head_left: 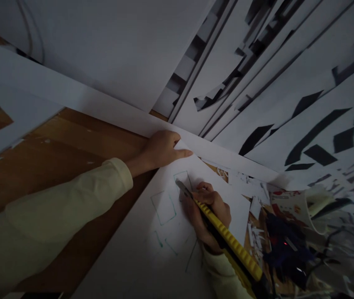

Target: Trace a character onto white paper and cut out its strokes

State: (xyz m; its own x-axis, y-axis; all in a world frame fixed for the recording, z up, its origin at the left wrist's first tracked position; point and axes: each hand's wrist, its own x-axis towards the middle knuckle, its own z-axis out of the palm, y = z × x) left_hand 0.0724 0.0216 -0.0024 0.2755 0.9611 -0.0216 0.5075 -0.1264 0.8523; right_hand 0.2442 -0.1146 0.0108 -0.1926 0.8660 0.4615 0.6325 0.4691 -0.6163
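Through the head camera I see my right hand (211, 207) closed around a yellow cutter (231, 238), its blade (183, 189) extended and its tip at a green pen outline on a white sheet (123, 265); the sheet lies at a slant on the wooden table (80, 133), with more green lines drawn below and beside that outline. My left hand (161, 150) is partly curled at the sheet's upper corner, thumb laid along it and fingers bent by a long white strip (102, 101); I cannot tell whether it pinches the sheet or only presses on it. To the right, a white paper cup (291, 207) with red print lies tipped over, its mouth facing right; something pale and a dark, narrow piece show at its mouth, though I cannot tell whether they sit inside or just behind. Just below the cup is a dark bundle (284, 245) with a small red light; paper scraps (256, 243) lie between it and the sheet; past the strip, white boards (315, 137) with dark openings fill the upper right.
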